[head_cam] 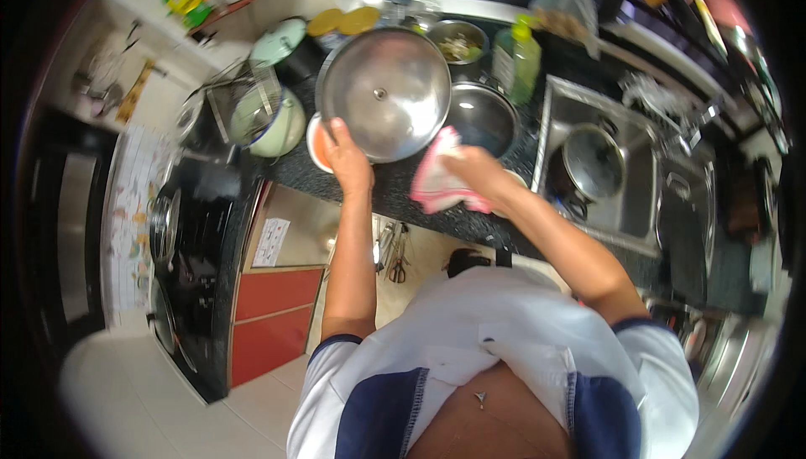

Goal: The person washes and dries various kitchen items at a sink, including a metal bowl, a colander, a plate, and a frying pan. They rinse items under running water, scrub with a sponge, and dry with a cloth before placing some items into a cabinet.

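My left hand (346, 160) grips the lower left edge of a round metal pan or lid (384, 90), whose broad shiny face with a small central fitting is turned up towards me. A pink-and-white cloth (434, 175) is bunched in my right hand (475, 172), just below and to the right of that metal piece. Beneath my left fingers, a white-rimmed bowl with orange inside (320, 144) is partly covered. Behind the cloth stands a dark-walled pan (482, 119). Part of a pale round dish (516, 179) shows beside my right wrist.
At the right is a steel sink (636, 213) with a pot (593, 163) in it. Green bottles (524, 62) and a pot of food (459, 46) stand at the back. A pale green pot (283, 125) and a black stove (198, 226) are at the left.
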A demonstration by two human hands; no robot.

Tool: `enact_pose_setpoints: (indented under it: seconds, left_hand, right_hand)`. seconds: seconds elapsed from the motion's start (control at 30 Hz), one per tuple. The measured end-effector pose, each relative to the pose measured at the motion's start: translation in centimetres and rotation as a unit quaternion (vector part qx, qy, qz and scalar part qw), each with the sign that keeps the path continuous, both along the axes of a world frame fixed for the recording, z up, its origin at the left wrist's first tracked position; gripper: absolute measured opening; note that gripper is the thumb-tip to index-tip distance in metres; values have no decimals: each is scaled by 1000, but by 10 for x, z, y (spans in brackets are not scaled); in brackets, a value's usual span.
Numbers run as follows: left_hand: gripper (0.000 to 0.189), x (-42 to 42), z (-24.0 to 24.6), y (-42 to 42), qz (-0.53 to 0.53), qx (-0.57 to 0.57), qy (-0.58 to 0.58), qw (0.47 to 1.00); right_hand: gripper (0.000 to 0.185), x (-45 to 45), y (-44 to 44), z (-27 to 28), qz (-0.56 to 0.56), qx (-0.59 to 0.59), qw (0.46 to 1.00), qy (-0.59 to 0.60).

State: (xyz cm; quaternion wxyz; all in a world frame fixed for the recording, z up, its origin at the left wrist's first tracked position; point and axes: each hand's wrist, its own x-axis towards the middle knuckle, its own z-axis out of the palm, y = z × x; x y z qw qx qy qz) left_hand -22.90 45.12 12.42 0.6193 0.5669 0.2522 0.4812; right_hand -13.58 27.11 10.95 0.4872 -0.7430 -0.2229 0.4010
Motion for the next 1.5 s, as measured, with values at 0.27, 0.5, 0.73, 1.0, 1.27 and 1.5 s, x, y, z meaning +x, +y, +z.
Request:
enact_pose_setpoints:
  seconds: [0.27,0.5,0.73,1.0,1.27,1.5]
  left_hand:
    - [46,6,-10,-33,-289,-133,-229,920]
    - [48,-10,-5,-53,-261,-200,-58,943]
    - [44,0,-4,-33,-163,-160,-71,971]
    - [38,-16,-7,-23,-4,2,-2,1000]
    - [50,-22,-26,9,-112,-434,-67,891]
    - [48,-20,-50,-52,-418,-459,-147,770]
  right_hand:
    - [65,-10,11,16,174,110,800,-563]
    - [56,14,45,13,-19,7,698,-715]
    - [57,-24,48,-28,187,230,832,-469]
    - [57,28,58,-13,68,-3,723,-688]
    - [24,-67,15,19,82,381,742,-545]
    - [50,-78,20,61,56,351,588,-727]
